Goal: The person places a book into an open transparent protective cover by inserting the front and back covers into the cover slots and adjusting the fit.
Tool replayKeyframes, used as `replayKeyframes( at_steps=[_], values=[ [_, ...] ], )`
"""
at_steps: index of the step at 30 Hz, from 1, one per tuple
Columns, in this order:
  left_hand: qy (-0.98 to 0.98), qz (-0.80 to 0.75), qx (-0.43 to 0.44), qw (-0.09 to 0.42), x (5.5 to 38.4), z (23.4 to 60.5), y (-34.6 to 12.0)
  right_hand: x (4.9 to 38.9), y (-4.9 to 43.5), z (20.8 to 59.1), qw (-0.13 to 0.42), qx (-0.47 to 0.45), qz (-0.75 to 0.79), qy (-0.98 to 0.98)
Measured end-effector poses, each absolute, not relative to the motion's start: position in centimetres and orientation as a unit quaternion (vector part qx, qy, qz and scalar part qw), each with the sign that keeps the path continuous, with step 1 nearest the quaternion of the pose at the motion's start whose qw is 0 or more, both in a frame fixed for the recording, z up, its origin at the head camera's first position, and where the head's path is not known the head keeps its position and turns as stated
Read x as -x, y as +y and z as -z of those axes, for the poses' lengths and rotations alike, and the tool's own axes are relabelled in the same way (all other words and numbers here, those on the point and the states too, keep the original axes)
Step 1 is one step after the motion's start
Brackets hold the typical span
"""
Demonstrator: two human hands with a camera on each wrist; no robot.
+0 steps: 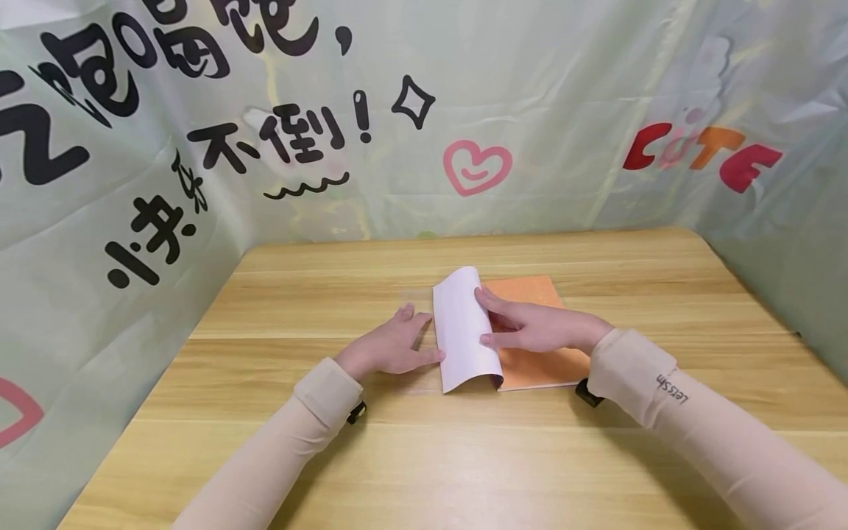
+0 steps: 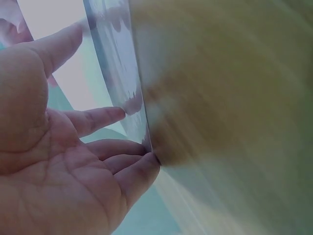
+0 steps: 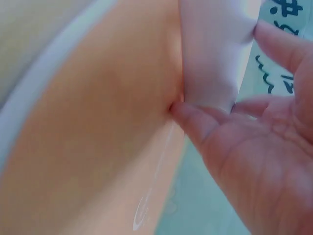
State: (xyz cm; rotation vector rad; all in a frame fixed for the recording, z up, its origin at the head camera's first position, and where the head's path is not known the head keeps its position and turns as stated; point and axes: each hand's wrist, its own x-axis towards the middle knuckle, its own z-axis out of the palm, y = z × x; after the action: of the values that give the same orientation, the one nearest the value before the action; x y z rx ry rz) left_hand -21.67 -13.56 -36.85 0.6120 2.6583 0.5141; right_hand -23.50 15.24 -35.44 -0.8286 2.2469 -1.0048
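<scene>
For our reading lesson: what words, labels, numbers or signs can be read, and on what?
"饱喝饱,": curtain; first character cut off.
"快乐不倒!": same curtain.
"CUTE": same curtain.
Right sleeve: lettering too small to read surely.

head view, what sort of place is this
Probably a makeshift tabletop recording booth: a wood-grain table is enclosed on the sides in view by pale sheeting, printed with black lettering and a pink heart.
</scene>
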Motion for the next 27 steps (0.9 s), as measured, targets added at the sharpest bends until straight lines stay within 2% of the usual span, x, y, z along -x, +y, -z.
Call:
replayKeyframes(
  at_steps=[8, 15, 27],
  values=[
    [0.941, -0.184, -0.217, 0.184, 21.7, 36.9, -13.7, 23.9, 15.5, 35.5, 0.286, 0.313, 0.374, 0.825],
    [0.940, -0.187, -0.216, 0.187, 21.7, 37.0, -13.7, 23.6, 15.1, 35.7, 0.249, 0.309, 0.323, 0.859],
    [0.939, -0.187, -0.221, 0.183, 21.5, 37.0, -13.8, 23.2, 14.4, 35.2, 0.227, 0.312, 0.266, 0.884]
  ],
)
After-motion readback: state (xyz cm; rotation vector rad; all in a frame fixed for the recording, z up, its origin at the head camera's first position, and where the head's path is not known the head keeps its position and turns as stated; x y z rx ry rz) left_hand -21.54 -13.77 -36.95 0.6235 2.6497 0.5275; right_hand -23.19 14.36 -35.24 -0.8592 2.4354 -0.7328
